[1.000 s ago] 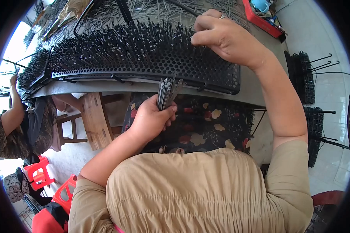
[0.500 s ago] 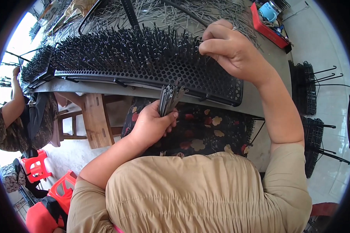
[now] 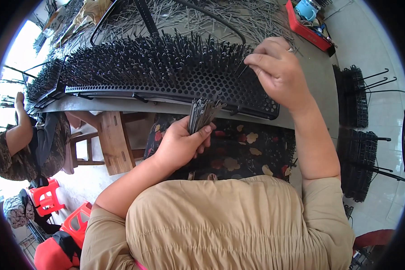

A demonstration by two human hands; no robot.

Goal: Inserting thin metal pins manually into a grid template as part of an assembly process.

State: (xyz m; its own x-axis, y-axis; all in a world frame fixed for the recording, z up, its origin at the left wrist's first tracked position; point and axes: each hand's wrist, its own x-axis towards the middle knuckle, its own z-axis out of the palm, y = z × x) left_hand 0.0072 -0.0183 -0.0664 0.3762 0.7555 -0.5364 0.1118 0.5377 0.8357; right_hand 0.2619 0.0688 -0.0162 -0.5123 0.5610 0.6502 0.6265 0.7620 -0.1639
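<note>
My left hand (image 3: pixel 182 141) is closed around an upright bundle of thin grey metal rods (image 3: pixel 201 112), some with looped ends, just in front of the rack's near edge. My right hand (image 3: pixel 279 72) pinches a thin dark rod (image 3: pixel 243 71) between thumb and fingers, low over the right part of a black perforated rack (image 3: pixel 231 92). That rod points down toward the holes; whether its lower end sits in one I cannot tell. Densely packed dark rods (image 3: pixel 135 63) stand in the rack's holes across the left and far side, while bare holes show at the near right.
Loose grey rods (image 3: pixel 256 20) lie scattered over the far table. At far right stands a red tray (image 3: pixel 303 31) with a blue mug (image 3: pixel 307 10). Black racks (image 3: pixel 357 162) hang at right. A wooden stool (image 3: pixel 114 144), red plastic stools (image 3: pixel 45 198) and another person's arm (image 3: pixel 20 130) are left.
My right hand has moved slightly right and nearer, and the rod at its fingertips shows more plainly. My left hand with the bundle has shifted a little to the right.
</note>
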